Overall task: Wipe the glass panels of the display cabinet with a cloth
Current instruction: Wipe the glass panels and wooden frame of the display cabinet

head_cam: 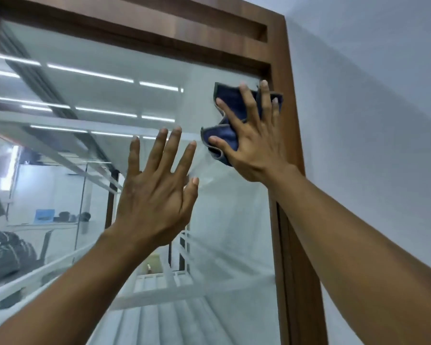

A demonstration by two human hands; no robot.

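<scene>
A tall glass panel fills the head view, set in a dark wooden cabinet frame. My right hand presses a crumpled dark blue cloth flat against the glass near the panel's upper right corner, fingers spread and straight. My left hand lies flat on the glass to the left and a little lower, fingers spread, holding nothing. Both forearms reach up from the bottom of the view.
The wooden top rail of the frame runs above the glass. A plain pale wall stands to the right of the cabinet. The glass reflects ceiling light strips and a room with a desk.
</scene>
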